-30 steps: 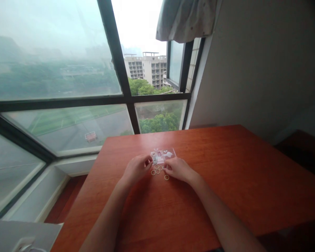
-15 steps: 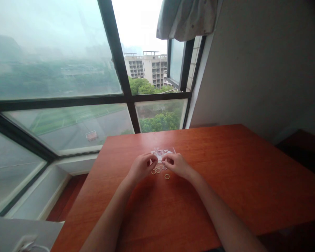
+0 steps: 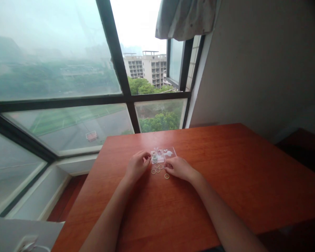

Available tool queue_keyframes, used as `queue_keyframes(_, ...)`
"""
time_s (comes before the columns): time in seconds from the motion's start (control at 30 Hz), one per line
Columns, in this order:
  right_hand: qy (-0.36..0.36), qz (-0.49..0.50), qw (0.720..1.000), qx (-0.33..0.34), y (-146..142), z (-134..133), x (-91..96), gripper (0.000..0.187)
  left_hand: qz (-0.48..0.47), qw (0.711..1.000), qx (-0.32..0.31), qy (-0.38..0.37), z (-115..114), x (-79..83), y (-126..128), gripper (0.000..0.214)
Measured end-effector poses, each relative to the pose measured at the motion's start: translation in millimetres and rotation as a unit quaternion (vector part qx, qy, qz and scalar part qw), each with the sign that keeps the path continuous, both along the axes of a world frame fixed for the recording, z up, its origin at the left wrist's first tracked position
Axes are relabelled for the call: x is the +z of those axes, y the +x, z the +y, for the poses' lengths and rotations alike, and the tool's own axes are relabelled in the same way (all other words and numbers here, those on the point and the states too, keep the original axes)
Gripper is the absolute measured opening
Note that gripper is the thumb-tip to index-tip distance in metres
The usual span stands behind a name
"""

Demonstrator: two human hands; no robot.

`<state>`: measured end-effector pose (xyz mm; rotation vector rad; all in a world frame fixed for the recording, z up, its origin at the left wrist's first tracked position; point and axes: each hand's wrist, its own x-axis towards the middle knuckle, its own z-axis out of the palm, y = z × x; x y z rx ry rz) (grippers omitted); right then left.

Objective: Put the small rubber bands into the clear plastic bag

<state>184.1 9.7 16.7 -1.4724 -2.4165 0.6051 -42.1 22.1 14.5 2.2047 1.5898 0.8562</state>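
A small clear plastic box with tiny pieces inside lies on the red-brown wooden table. Just in front of it sit several small yellowish rings, with one more ring a little apart. My left hand rests left of the box with its fingers curled in a pinch, the tips close to the box's left end. My right hand rests right of the rings with curled fingers, the tips beside the rings. Whatever either pinch holds is too small to make out.
A big window with dark frames runs along the table's far left side, a grey wall stands to the right, and a curtain hangs above. A white object sits at the lower left corner.
Half a second ago both hands met over the box. They have drawn apart and back toward me, which uncovers the box again. The rings have stayed in place.
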Motion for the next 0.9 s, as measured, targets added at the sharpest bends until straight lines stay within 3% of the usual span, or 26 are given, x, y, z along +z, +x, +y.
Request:
queue_keyframes(0.23,0.016,-0.02,1.0,-0.004,-0.6,-0.4,0.5,0.011,0.002,1.0,-0.016,0.011,-2.2,4.5,1.6,0.015)
queue_keyframes(0.43,0.04,0.046,0.998,-0.006,-4.9,2.1,3.8,0.009,0.009,0.999,-0.036,-0.001,-3.7,10.1,0.6,0.015)
queue_keyframes(0.63,0.092,0.046,0.995,0.003,-25.7,16.3,9.3,0.011,0.03,0.998,-0.048,-0.025,-1.2,13.5,-7.4,0.014)
queue_keyframes(0.9,0.094,0.031,0.995,-0.024,-44.3,31.0,10.0,0.015,0.074,0.992,-0.09,-0.051,-4.8,16.0,-11.9,0.015)
